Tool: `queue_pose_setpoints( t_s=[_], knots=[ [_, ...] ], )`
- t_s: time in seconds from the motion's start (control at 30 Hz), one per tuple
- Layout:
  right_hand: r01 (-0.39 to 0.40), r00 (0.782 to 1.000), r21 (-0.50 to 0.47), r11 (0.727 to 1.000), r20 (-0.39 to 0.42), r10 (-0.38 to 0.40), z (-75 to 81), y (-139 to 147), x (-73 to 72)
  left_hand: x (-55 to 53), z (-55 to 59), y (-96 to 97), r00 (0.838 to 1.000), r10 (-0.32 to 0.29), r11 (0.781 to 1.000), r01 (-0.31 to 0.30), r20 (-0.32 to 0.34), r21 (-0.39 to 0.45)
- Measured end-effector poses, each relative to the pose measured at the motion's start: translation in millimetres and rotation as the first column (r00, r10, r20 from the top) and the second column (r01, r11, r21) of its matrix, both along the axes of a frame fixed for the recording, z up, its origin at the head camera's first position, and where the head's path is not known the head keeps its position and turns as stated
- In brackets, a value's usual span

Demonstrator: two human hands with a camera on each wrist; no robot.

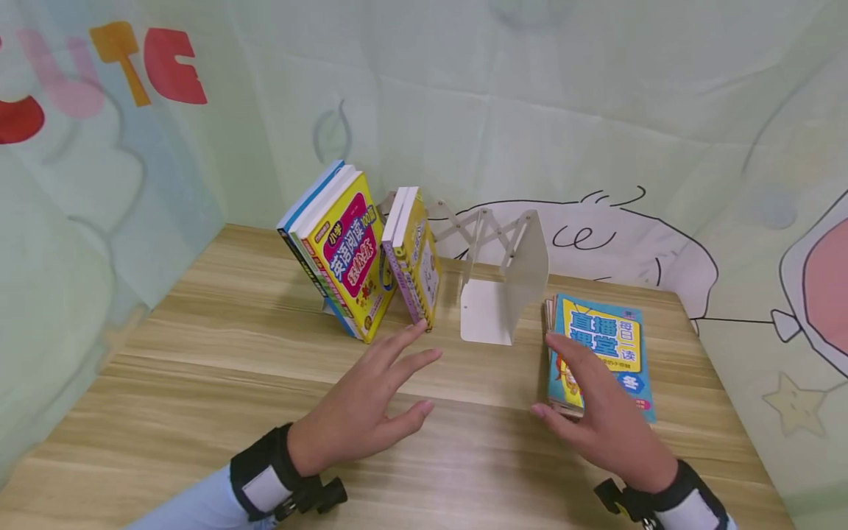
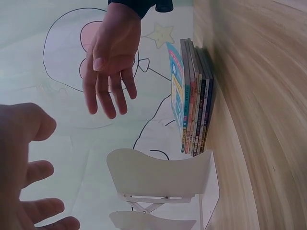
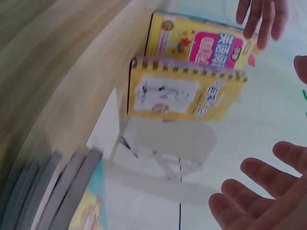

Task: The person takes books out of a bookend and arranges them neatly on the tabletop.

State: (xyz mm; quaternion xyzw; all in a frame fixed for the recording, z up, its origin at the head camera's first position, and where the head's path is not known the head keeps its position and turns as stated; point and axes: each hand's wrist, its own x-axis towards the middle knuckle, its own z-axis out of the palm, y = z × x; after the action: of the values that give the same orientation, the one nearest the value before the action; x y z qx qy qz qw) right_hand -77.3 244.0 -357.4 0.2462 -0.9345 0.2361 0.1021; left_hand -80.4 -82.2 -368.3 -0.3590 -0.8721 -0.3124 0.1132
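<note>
Bare hands are raised above a wood-grain table [image 1: 450, 486] as a person in light-blue sleeves [image 1: 192, 500] works among children's books, black bands [image 1: 265, 487] strapped at both wrists. We see the left hand [image 1: 354, 408] palm inward, its fingers spread apart and holding nothing; it hovers in front of a pair of smaller yellow books [image 1: 419, 265], clear of them.

The right hand [image 1: 606, 412], likewise with nothing in its grasp, hangs above a stack of books [image 1: 632, 346], thumb and fingers apart. From the left wrist we make out a gap between that hand and the stack, which lies flat on the right side of the table, several thin volumes deep, a blue cover with a yellow title panel on top.

At left, we find a group of larger books [image 1: 354, 258] standing tilted, a yellow cover with a pink panel facing out and a blue one at the back. The smaller pair leans just beside it. Between that pair and the stack stands a pale folding book rack [image 1: 530, 269], its curved end panel upright, its base plate flat on the table and its crisscross lattice stretching behind the books. A printed cloth backdrop [image 1: 424, 110] with colored letters [image 1: 175, 66], a pink balloon [image 1: 827, 287] and a star [image 1: 798, 405] hangs around the table.
</note>
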Motion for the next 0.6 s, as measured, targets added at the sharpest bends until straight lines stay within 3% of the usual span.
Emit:
queue_pose_setpoints(
  t_s=[0.17,0.3,0.47,0.6],
  knots=[
    [-0.102,0.993,0.011,0.995,0.069,0.101,1.1,-16.4,4.0,0.8,-0.5,2.8,1.000,-0.008,1.000,0.008,-0.030,-0.001],
    [-0.166,0.985,0.023,0.986,0.041,0.165,-0.3,-23.9,6.3,1.4,-0.8,5.9,0.999,-0.018,1.000,0.018,-0.038,0.002],
    [-0.177,0.984,0.016,0.984,-0.020,0.178,-3.2,-27.4,6.9,0.6,-0.9,5.4,0.999,-0.013,1.000,0.013,-0.050,-0.012],
    [-0.163,0.987,0.022,0.986,0.002,0.163,-6.2,-28.6,7.7,-4.6,1.7,-1.3,0.996,0.016,1.000,-0.018,-0.090,-0.022]
  ],
)
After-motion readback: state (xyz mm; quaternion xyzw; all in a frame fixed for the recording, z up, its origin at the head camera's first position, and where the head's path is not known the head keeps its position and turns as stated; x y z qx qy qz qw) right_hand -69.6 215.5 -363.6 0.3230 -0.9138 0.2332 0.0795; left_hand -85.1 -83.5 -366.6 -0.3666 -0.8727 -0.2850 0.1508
